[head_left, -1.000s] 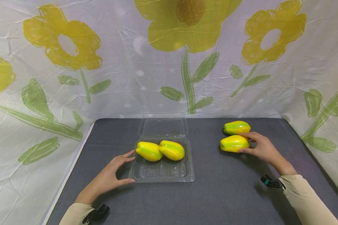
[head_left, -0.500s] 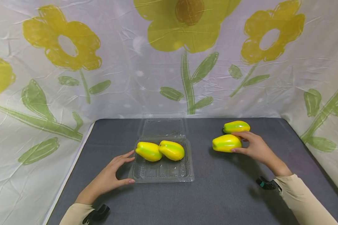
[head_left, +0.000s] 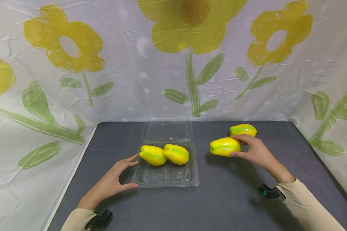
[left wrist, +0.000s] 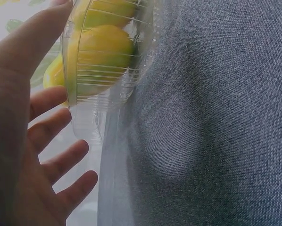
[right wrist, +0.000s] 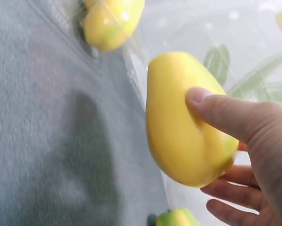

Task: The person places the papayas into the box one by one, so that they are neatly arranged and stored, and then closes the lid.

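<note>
My right hand (head_left: 255, 153) holds a yellow-green papaya (head_left: 225, 147) between thumb and fingers. In the right wrist view this papaya (right wrist: 186, 122) hangs above the table, apart from the cloth. Spread at the left side of a clear plastic clamshell box (head_left: 166, 183), my left hand (head_left: 111, 181) has its thumb and fingertips at the rim. Two more papayas lie in the box's back half, a left one (head_left: 152, 155) and a right one (head_left: 177, 154), touching each other. Through the ribbed wall, the left wrist view shows a papaya (left wrist: 105, 52) beside the spread fingers.
Another papaya (head_left: 243, 130) lies on the dark grey tablecloth (head_left: 219, 202) at the back right, behind my right hand. The box's lid (head_left: 167, 130) is folded back toward the flower-printed curtain (head_left: 118, 64) along the table's far edge.
My right hand has lifted the nearer right papaya off the table and carried it left, toward the box. The left hand and the box have stayed in place.
</note>
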A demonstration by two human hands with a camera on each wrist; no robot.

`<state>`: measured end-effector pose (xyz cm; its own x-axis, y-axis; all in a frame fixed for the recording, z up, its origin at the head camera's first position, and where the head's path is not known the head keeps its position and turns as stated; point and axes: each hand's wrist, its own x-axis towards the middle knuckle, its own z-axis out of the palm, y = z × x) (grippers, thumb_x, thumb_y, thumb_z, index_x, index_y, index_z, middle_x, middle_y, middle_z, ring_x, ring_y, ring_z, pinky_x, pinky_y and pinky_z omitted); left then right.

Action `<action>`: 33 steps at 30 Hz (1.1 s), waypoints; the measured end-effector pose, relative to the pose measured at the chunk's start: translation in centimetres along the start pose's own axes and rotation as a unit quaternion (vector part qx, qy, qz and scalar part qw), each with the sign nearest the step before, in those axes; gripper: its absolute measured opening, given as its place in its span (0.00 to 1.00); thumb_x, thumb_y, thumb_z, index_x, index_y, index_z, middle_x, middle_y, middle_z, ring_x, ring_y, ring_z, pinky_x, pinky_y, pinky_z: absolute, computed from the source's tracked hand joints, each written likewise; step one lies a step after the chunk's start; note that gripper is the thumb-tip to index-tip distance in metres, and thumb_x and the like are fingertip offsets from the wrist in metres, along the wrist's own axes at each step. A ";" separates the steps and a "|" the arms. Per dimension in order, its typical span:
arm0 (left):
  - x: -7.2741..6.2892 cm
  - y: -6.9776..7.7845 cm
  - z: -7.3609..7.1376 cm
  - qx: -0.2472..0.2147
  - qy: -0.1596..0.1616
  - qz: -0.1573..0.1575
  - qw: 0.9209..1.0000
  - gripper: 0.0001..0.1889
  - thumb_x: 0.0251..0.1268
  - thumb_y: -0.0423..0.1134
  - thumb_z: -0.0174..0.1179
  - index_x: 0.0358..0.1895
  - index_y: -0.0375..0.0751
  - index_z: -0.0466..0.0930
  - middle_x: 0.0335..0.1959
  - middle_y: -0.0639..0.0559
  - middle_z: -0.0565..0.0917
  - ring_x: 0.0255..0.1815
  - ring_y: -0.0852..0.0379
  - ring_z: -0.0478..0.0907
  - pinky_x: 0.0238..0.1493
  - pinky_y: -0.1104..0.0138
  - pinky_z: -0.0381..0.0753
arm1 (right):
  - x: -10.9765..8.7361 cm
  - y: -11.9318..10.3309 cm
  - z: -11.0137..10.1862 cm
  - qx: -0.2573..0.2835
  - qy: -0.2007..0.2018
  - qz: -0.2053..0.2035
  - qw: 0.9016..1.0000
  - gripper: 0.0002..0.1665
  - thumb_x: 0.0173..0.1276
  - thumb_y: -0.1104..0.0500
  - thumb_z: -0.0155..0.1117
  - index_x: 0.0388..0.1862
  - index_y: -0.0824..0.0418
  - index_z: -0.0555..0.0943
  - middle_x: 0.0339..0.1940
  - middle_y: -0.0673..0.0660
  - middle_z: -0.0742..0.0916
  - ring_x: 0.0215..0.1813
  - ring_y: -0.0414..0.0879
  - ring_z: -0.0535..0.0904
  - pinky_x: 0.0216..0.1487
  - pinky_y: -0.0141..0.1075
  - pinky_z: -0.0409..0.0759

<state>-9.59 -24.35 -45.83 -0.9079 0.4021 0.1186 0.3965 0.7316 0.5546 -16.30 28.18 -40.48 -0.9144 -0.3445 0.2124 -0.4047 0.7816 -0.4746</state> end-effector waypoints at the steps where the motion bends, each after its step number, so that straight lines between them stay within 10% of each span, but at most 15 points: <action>1: 0.0 0.0 0.0 0.000 0.000 0.000 1.000 0.43 0.48 0.60 0.73 0.70 0.54 0.70 0.79 0.55 0.62 0.75 0.45 0.62 0.66 0.37 0.69 | 0.0 -0.2 0.1 0.005 0.000 0.000 1.000 0.41 0.52 0.48 0.80 0.65 0.59 0.78 0.56 0.57 0.86 0.51 0.49 0.83 0.51 0.48 0.83; 33: 0.0 -0.1 0.0 0.001 -0.006 -0.002 1.000 0.44 0.49 0.63 0.71 0.71 0.54 0.69 0.79 0.54 0.61 0.75 0.44 0.61 0.66 0.36 0.69 | 0.4 -5.8 3.8 0.046 0.020 -0.022 0.998 0.40 0.50 0.47 0.81 0.63 0.55 0.79 0.55 0.54 0.87 0.49 0.47 0.83 0.53 0.49 0.84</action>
<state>-9.61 -24.39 -45.91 -0.9081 0.4048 0.1069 0.3925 0.7344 0.5537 -14.34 21.59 -40.88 -0.8954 -0.3559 0.2675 -0.4452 0.7140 -0.5403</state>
